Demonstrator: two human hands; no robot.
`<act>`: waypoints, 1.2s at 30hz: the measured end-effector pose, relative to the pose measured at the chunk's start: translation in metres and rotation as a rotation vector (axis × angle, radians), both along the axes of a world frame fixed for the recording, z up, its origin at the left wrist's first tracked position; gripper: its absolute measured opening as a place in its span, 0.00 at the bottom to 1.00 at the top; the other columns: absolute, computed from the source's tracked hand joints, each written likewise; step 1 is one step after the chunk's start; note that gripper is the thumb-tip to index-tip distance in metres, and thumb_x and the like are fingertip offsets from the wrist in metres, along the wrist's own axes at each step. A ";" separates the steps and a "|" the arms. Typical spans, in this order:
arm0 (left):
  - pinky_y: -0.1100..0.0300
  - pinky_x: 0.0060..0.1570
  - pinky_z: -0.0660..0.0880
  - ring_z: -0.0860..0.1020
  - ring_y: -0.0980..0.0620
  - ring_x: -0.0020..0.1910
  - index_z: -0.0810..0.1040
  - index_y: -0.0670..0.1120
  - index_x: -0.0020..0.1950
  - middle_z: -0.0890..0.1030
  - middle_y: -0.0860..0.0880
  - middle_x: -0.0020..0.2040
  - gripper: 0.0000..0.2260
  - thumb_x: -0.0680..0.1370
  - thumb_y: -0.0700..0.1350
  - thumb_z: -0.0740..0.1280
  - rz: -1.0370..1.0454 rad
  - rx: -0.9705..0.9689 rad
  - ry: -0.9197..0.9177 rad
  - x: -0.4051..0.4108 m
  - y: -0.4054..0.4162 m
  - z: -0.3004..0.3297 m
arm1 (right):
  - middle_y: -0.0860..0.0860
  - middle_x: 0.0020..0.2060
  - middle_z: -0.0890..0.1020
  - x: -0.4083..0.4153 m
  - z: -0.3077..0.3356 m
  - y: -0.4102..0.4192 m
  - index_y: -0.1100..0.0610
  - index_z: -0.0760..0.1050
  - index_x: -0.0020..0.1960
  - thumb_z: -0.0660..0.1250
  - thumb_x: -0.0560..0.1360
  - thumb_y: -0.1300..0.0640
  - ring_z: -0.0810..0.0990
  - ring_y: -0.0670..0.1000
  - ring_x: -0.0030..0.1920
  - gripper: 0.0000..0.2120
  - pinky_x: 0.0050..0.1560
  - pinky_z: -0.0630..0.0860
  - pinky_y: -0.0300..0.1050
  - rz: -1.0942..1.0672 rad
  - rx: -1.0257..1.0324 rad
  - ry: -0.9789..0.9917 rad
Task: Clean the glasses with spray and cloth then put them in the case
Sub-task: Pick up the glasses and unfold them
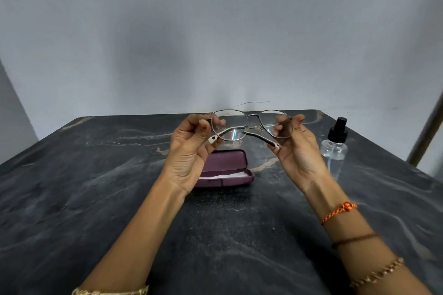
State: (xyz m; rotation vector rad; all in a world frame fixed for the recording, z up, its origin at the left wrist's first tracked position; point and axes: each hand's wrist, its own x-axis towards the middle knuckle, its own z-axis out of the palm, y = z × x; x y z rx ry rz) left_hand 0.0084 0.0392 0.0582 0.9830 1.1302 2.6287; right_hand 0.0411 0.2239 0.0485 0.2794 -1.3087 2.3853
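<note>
Thin metal-framed glasses [250, 116] with folded temples are held up above the table, lenses facing away from me. My left hand [191, 148] pinches the frame's left end and my right hand [297, 148] pinches its right end. Below them a purple glasses case [230, 165] lies open on the table, partly hidden by my left hand. A strip of pale cloth [223, 177] shows inside the case. A clear spray bottle [335, 146] with a black nozzle stands upright just right of my right hand.
The dark marble table [96, 187] runs from the grey wall at the back to me. A metal pole [426, 132] leans at the far right edge. Bracelets circle both of my wrists.
</note>
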 end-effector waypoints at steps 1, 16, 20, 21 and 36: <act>0.62 0.39 0.79 0.81 0.57 0.39 0.79 0.51 0.33 0.82 0.54 0.34 0.14 0.53 0.52 0.79 0.006 -0.006 0.031 0.001 0.001 0.001 | 0.43 0.30 0.82 0.001 0.002 0.000 0.52 0.80 0.34 0.77 0.48 0.38 0.78 0.39 0.31 0.22 0.33 0.76 0.33 -0.024 -0.007 0.025; 0.68 0.37 0.77 0.78 0.61 0.33 0.80 0.55 0.38 0.82 0.58 0.34 0.03 0.66 0.48 0.69 0.507 -0.127 0.447 0.017 0.001 0.022 | 0.37 0.31 0.79 0.012 0.019 0.012 0.43 0.77 0.33 0.58 0.72 0.41 0.74 0.37 0.35 0.14 0.40 0.69 0.30 -0.619 0.446 0.367; 0.69 0.37 0.76 0.77 0.61 0.34 0.80 0.56 0.40 0.81 0.60 0.36 0.04 0.68 0.48 0.68 0.546 -0.275 0.513 0.015 -0.001 0.021 | 0.38 0.32 0.81 0.011 0.017 0.022 0.44 0.76 0.34 0.58 0.73 0.43 0.77 0.37 0.37 0.13 0.41 0.70 0.29 -0.632 0.483 0.394; 0.69 0.37 0.76 0.78 0.61 0.34 0.81 0.56 0.40 0.81 0.60 0.35 0.04 0.67 0.49 0.68 0.531 -0.307 0.507 0.015 -0.001 0.021 | 0.37 0.32 0.80 0.011 0.016 0.024 0.45 0.76 0.35 0.58 0.73 0.43 0.76 0.37 0.36 0.12 0.41 0.70 0.29 -0.639 0.496 0.393; 0.68 0.37 0.77 0.78 0.60 0.31 0.83 0.50 0.36 0.82 0.55 0.29 0.14 0.62 0.60 0.72 0.275 -0.489 0.504 0.018 -0.013 0.030 | 0.37 0.33 0.81 0.022 0.025 0.031 0.44 0.78 0.35 0.60 0.72 0.42 0.76 0.58 0.42 0.13 0.47 0.71 0.54 -0.704 0.634 0.384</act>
